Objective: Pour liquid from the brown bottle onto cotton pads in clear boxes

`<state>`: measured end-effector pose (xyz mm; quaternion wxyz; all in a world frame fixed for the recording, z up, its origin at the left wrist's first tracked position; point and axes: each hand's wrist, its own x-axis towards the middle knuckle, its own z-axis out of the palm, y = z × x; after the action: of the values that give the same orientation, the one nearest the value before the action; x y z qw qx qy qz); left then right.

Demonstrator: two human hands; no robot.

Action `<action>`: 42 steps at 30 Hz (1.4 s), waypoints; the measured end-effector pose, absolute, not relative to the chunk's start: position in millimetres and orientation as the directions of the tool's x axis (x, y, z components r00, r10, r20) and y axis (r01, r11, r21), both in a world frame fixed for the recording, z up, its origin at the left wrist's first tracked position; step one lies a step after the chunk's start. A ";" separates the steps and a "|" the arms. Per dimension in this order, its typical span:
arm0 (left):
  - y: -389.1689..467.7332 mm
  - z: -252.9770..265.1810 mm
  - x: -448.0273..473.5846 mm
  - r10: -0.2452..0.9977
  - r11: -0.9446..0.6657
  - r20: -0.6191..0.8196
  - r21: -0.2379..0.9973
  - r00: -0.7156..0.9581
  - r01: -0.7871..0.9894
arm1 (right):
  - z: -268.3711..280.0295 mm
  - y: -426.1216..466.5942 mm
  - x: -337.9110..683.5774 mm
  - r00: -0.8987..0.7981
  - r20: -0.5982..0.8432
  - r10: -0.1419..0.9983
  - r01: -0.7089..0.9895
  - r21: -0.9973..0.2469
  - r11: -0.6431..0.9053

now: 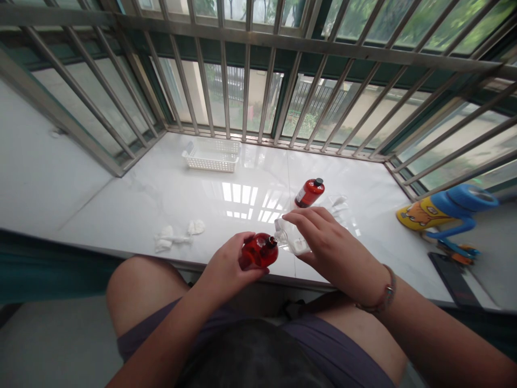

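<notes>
My left hand [228,261] is wrapped round a red glass bottle [262,252] whose dark, uncapped mouth points up and to the right. In my right hand [329,245] is a clear glass bottle [297,241], tipped so that its neck meets the mouth of the red one. Whether liquid runs between them I cannot tell. Just beyond my right hand a second red bottle [309,193] with a black cap and a pale label is on the white ledge [194,194].
Crumpled white tissues [165,238] lie at the left. A white perforated basket [212,156] stands near the window bars [247,91]. Clear plastic wrap [341,205] lies right of the capped bottle. A blue and yellow flask [444,207] and a dark phone [452,277] are at the far right.
</notes>
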<state>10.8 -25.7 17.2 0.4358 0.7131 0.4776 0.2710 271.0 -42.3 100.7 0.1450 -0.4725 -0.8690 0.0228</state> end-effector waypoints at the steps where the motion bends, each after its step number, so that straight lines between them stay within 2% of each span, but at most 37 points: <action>1: -25.7 16.9 10.7 0.918 -0.165 -0.029 0.879 0.395 0.447 | 100.6 -42.1 270.9 -0.510 0.231 0.829 0.815 -0.177 0.551; 42: -25.2 4.9 14.1 0.908 -0.176 -0.017 0.892 0.418 0.417 | 94.4 -41.6 267.6 -0.534 0.189 0.824 0.816 -0.141 0.561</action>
<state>14.1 -25.2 4.9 0.4444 0.7153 0.4633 0.2761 267.6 -41.6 94.4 0.1172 -0.4682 -0.8756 0.0177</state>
